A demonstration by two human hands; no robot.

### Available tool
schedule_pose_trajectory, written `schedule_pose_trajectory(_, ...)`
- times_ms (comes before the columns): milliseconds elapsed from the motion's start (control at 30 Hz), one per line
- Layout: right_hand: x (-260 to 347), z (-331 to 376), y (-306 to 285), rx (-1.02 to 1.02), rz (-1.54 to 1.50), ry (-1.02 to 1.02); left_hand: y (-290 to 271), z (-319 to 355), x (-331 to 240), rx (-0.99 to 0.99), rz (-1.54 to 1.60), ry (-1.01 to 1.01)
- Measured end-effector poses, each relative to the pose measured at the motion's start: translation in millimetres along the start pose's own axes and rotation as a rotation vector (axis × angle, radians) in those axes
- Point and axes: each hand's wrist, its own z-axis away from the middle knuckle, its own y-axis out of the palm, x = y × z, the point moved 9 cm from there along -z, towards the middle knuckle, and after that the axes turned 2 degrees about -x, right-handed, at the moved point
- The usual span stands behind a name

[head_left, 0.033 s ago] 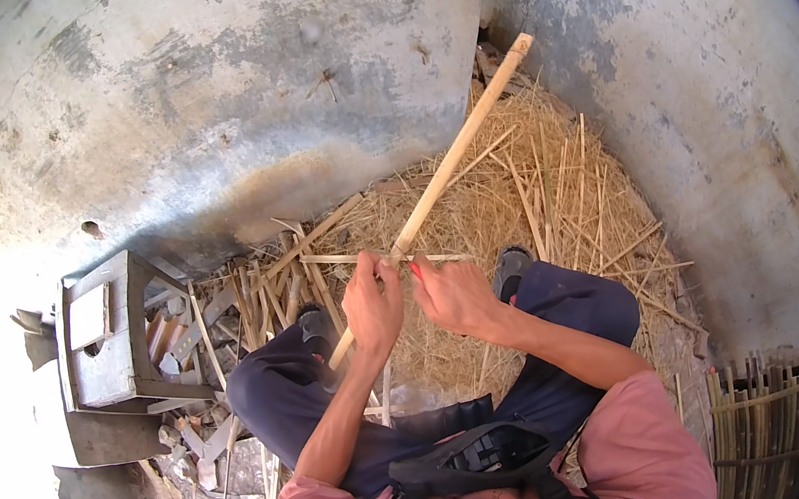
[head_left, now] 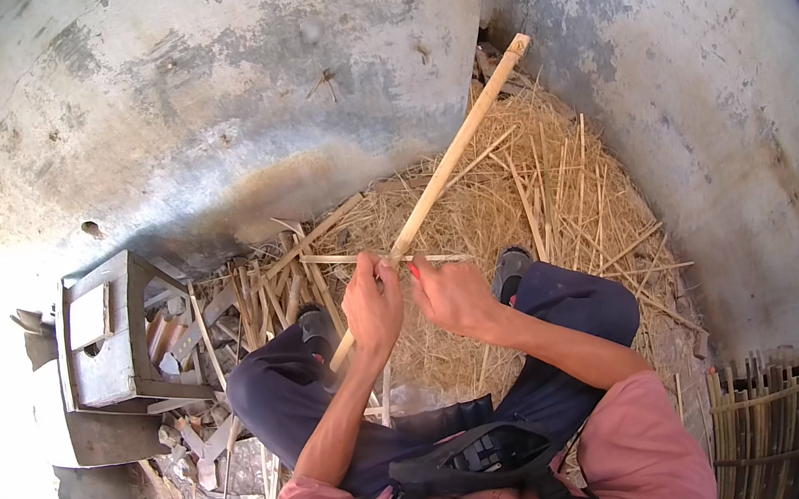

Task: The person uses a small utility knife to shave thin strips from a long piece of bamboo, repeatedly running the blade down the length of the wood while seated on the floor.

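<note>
A long pale bamboo strip (head_left: 457,151) slants from the upper right, past my hands and down by my left shin. My left hand (head_left: 374,305) is closed around it near its middle. Close beside, my right hand (head_left: 456,295) is closed on a small red-ended tool (head_left: 414,270). Most of that tool is hidden in the fingers, so its kind does not show. Just behind both hands, a thin pale stick (head_left: 330,259) lies crosswise.
Straw-like shavings and thin strips (head_left: 554,199) cover the floor ahead, between my feet and the walls. A grey box-like stand (head_left: 103,374) is at the left among rubble and wood pieces. A slatted bamboo panel (head_left: 779,411) stands at the lower right.
The bamboo strip has shifted very slightly toward the lower left. Both hands keep practically the same place and grip.
</note>
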Motion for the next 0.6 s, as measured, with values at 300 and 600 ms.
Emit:
schedule_pose_trajectory(300, -5.1, 0.5, 14.3, 0.064, -0.030, 0.071, 3.6, 9.0, 14.6, -0.046, -0.072, -0.007)
schedule_pose_trajectory(600, -34.2, 0.9, 20.3, -0.062, -0.148, 0.059, 21.4, -0.8, 20.9, 0.126, 0.074, -0.089)
